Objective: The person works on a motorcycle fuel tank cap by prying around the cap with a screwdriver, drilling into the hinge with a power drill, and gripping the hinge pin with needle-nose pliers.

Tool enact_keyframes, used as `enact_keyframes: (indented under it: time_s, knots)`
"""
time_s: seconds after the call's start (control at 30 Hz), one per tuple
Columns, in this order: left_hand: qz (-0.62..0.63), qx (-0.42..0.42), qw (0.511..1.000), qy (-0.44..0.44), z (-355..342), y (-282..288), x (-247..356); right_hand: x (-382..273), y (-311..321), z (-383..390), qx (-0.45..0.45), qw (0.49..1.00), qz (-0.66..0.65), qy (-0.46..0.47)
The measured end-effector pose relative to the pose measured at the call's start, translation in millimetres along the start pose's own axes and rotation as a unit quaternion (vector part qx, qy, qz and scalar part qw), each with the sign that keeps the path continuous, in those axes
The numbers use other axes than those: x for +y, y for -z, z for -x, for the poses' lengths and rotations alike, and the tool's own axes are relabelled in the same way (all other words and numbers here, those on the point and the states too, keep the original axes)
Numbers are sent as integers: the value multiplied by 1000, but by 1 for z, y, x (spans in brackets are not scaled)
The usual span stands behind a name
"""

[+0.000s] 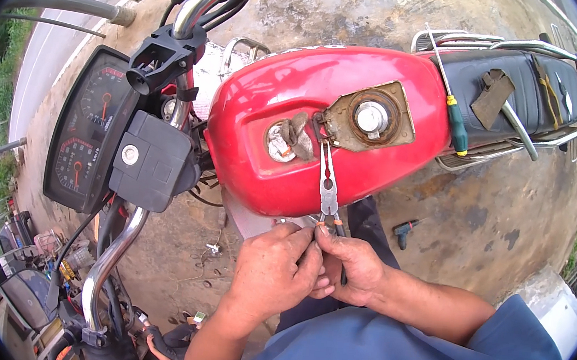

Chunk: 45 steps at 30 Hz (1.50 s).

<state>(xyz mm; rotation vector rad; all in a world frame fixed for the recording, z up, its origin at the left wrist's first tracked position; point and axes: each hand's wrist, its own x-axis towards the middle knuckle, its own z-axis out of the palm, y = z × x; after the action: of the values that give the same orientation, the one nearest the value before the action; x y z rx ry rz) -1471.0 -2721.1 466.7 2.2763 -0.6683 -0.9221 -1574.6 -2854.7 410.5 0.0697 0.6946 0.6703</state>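
Note:
A pair of needle-nose pliers [329,197] points away from me over the red fuel tank [259,191]. Its tips meet the hinge [322,130] of the opened fuel cap [372,118], whose brown-stained underside faces up. My right hand [358,265] is closed round the plier handles. Beside it my left hand [277,267] is also closed, its fingertips gripping at the handles; the hands hide most of the grip. Left of the cap, a crumpled grey-and-white rag [290,137] fills the round filler opening.
A green-handled screwdriver [457,128] leans between tank and black seat [508,127]. On the seat lie a brown cloth piece [491,98], a metal tube [520,132] and brown-handled pliers [548,96]. Handlebar and gauges [84,128] stand left. A dark tool [404,232] lies on the ground.

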Motion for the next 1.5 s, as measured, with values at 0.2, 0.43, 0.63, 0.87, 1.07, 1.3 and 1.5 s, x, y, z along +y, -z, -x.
enact_keyframes:
  time_s: [0.2,0.43,0.63,0.87,1.07,1.3,1.5]
  knots:
    - [148,110,982,35,0,-65,28,-81,18,46,32,971,152,-179]
    - [30,33,998,47,9,1,-7,4,13,-10,-84,995,-51,15]
    - [-42,-4,999,16,-1,33,-12,25,-12,-37,-59,989,-97,99]
    - [33,47,998,6,4,-10,-5,3,5,-5,3,1000,11,28]
    - [127,109,986,19,-2,-66,18,-73,25,42,33,977,132,-166]
    - [72,2,997,35,7,8,-18,12,6,-13,-52,996,-53,41]
    - [52,-40,997,38,-8,53,-21,33,-28,-48,-105,982,-133,89]
